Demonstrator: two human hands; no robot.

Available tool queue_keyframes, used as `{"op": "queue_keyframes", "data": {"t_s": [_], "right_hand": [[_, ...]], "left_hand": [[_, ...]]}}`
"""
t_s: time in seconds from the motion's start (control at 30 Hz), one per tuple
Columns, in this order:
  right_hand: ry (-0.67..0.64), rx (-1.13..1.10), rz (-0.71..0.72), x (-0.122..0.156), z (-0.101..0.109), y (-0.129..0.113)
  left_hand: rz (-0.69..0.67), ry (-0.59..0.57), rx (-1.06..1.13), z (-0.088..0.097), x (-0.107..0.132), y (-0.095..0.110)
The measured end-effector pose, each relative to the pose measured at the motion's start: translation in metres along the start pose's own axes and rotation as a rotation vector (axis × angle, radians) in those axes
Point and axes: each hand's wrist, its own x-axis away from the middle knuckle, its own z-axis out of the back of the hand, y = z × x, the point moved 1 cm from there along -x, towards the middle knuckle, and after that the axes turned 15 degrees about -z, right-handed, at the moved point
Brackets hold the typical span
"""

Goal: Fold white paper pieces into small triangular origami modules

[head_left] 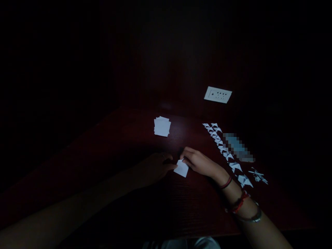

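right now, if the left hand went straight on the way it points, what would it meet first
The small white paper, which the left hand seems to touch; just past it, probably the right hand, though depth is unclear in this dim light.

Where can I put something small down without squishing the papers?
Bare dark-red tabletop shows between the white square paper stack and the row of white folded papers, beyond the right hand. It's crowded along that row, with a pixelated blue oblong and thin white scraps beside it. The far left is too dark to judge.
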Motion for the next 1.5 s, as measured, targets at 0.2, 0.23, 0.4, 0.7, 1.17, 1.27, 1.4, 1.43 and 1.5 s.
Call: {"op": "queue_keyframes", "data": {"t_s": [0.2,0.23,0.4,0.7,1.17,1.27,1.4,1.43,1.5], "right_hand": [[0.004,-0.043,-0.012,0.0004,0.0014,-0.0021],[0.003,-0.052,-0.015,0.0004,0.0018,-0.0025],[0.008,-0.112,-0.005,0.0004,0.0041,-0.0038],[0.019,-0.122,0.021,-0.0019,0.0017,-0.0021],[-0.004,-0.066,0.037,0.0006,0.0005,0.0001],[-0.001,-0.071,0.028,0.0005,0.0003,-0.0003],[-0.001,-0.090,0.014,0.0004,-0.0001,-0.0016],[-0.004,-0.093,0.012,0.0005,-0.0001,-0.0018],[-0.008,-0.092,0.004,0.0007,-0.0002,-0.0018]], "left_hand": [[0.006,0.005,-0.002,0.0001,0.0005,0.0005],[0.010,0.002,-0.002,-0.0001,0.0008,0.0005],[0.022,-0.010,0.000,0.0027,0.0000,0.0013],[0.037,-0.034,-0.024,0.0056,-0.0044,0.0040],[0.015,-0.006,0.016,0.0035,-0.0020,0.0032],[0.012,0.005,0.013,0.0006,-0.0009,0.0018],[0.011,-0.003,0.010,0.0001,-0.0015,0.0015],[0.011,-0.006,0.009,0.0007,-0.0019,0.0017],[0.012,-0.011,0.008,0.0021,-0.0027,0.0021]]}}
